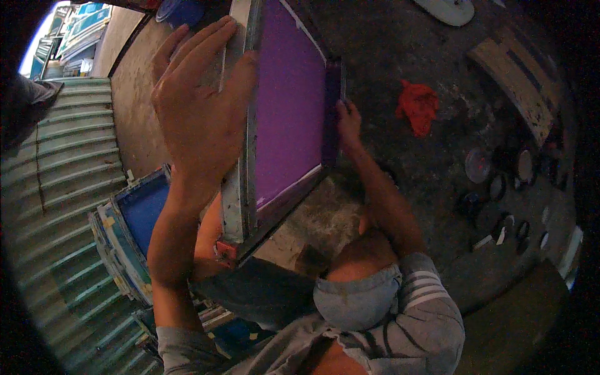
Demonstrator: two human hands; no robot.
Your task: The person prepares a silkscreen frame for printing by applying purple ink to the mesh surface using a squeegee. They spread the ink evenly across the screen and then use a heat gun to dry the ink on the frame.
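Right up close, we've got our left hand laid along the near bar of the frame, fingers stretched long, thumb near the rim: braced against it, by our reading, rather than clenched. And there's the frame itself, held up on edge before our body, its purple sheet facing right! Over on the far side, our right hand has its fingers curled in at a dark strip, a narrow hold; whether that strip is the frame's own bar or a separate piece, we can't tell. So how far along are we? Purple fills nearly all the face we see, with a pale line by the lower edge, so this side looks close to fully covered. The reverse is hidden; what's left there, we can't call. On the floor, a red cloth lies well apart.
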